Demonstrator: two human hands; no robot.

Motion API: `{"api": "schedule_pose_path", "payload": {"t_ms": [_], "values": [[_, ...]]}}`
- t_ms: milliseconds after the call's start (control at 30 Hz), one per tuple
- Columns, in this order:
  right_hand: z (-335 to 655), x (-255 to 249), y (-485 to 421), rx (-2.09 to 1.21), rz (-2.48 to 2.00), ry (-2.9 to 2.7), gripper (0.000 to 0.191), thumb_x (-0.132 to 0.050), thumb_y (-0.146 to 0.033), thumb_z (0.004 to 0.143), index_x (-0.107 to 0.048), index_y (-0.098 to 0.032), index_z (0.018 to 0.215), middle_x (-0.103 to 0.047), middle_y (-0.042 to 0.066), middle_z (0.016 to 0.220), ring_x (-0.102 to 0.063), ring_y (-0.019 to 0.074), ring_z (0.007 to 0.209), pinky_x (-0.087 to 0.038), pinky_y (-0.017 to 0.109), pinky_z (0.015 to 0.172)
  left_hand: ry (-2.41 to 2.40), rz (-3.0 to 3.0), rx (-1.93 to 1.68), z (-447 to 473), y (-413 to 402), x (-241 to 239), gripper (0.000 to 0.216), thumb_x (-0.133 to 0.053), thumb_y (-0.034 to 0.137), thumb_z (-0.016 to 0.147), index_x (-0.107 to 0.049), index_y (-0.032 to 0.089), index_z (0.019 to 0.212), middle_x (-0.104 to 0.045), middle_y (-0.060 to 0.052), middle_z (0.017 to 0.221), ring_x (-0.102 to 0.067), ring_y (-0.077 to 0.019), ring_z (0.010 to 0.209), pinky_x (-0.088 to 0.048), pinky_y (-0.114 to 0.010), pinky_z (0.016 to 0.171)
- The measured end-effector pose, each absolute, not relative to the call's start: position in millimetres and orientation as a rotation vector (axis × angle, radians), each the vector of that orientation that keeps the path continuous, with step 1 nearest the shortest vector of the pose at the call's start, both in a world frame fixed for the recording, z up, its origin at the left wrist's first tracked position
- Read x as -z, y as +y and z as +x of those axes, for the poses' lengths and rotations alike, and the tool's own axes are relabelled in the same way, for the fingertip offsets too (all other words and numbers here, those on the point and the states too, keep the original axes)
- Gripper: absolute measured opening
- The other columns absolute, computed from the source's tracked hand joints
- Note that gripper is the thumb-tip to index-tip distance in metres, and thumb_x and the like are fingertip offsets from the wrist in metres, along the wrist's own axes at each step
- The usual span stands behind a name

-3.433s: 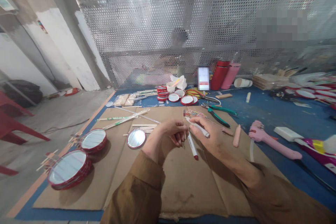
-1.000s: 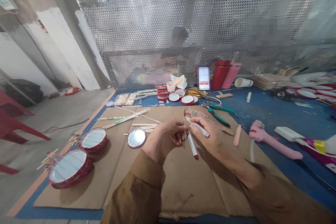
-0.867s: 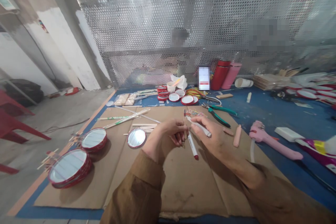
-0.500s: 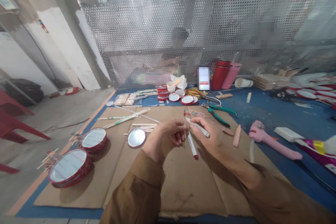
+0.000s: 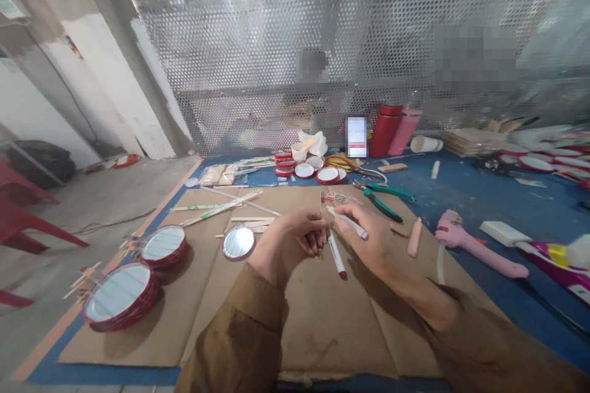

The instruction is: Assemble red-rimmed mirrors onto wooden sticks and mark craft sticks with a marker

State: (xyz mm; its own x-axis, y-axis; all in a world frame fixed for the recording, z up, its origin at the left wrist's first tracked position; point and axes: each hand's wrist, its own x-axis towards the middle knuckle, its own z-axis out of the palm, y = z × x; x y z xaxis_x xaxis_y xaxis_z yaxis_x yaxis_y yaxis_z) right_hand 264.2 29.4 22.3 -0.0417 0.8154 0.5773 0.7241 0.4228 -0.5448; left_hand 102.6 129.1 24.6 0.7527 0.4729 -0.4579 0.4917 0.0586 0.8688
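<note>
Both hands meet over the middle of a brown cardboard sheet (image 5: 322, 325). My left hand (image 5: 295, 239) is curled closed around the upper end of a white marker with a red cap (image 5: 336, 258), which points down toward me. My right hand (image 5: 369, 239) pinches a thin white stick (image 5: 351, 225) between thumb and fingers, its tip close to the left fingers. A thin wooden stick (image 5: 322, 204) rises just above the left fingers; which hand holds it is unclear. A small round mirror (image 5: 238, 242) lies on the cardboard to the left of my left hand.
Two larger red-rimmed mirrors (image 5: 120, 295) (image 5: 163, 244) sit at the cardboard's left edge. Green-handled pliers (image 5: 380, 202), a pink glue gun (image 5: 470, 249) and glue sticks lie right on the blue mat. Small red-rimmed mirrors (image 5: 304, 169), red and pink bottles (image 5: 389, 130) and a perforated metal screen stand behind.
Almost nothing has changed. Both hands keep the same grips in the same place; the right hand's white stick wobbles only slightly.
</note>
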Motion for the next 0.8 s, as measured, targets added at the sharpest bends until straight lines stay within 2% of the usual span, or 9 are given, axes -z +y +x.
{"api": "schedule_pose_path", "payload": {"t_ms": [233,367,467,633,800], "values": [[259.5,-24.8,29.6,-0.115,-1.277,-1.79,0.018,-0.051,-0.032,0.096,-0.064,-0.021,0.103,-0.073,0.007,0.099,-0.068,0.0241,0.095,-0.051,0.037,0.084,0.801,1.566,0.003,103.0,129.8,-24.3,0.041,-0.056,0.051,0.094,-0.058,0.014,0.075,-0.063,0.0,0.054,-0.063,-0.0133,0.046,-0.055,-0.027,0.055],[261.2,-23.2,31.0,-0.116,-1.298,-1.745,0.018,-0.052,-0.033,0.096,-0.064,-0.021,0.102,-0.074,0.008,0.1,-0.069,0.0251,0.096,-0.052,0.039,0.086,0.82,1.573,0.017,103.2,129.1,-26.1,0.041,-0.054,0.048,0.096,-0.057,0.014,0.074,-0.062,-0.002,0.053,-0.062,-0.014,0.045,-0.056,-0.029,0.057],[261.2,-25.1,31.0,-0.11,-1.269,-1.734,0.018,-0.052,-0.034,0.096,-0.063,-0.021,0.103,-0.074,0.008,0.1,-0.069,0.0244,0.095,-0.052,0.038,0.086,0.828,1.561,0.01,103.4,128.5,-26.5,0.04,-0.056,0.049,0.094,-0.057,0.014,0.075,-0.062,-0.001,0.053,-0.062,-0.0131,0.044,-0.055,-0.028,0.056],[258.1,-27.8,31.2,-0.123,-1.225,-1.787,0.015,-0.052,-0.03,0.096,-0.064,-0.022,0.1,-0.074,0.005,0.093,-0.07,0.0222,0.087,-0.054,0.034,0.078,0.805,1.568,0.026,103.7,128.2,-26.7,0.044,-0.055,0.051,0.095,-0.057,0.014,0.072,-0.062,-0.001,0.051,-0.062,-0.0123,0.044,-0.053,-0.024,0.053],[259.9,-24.5,31.9,-0.104,-1.262,-1.745,0.016,-0.053,-0.032,0.096,-0.063,-0.022,0.101,-0.074,0.006,0.097,-0.07,0.0234,0.091,-0.053,0.036,0.081,0.812,1.572,-0.001,102.6,128.1,-26.9,0.04,-0.054,0.048,0.096,-0.056,0.014,0.076,-0.062,0.001,0.053,-0.062,-0.0118,0.044,-0.054,-0.025,0.054]]}}
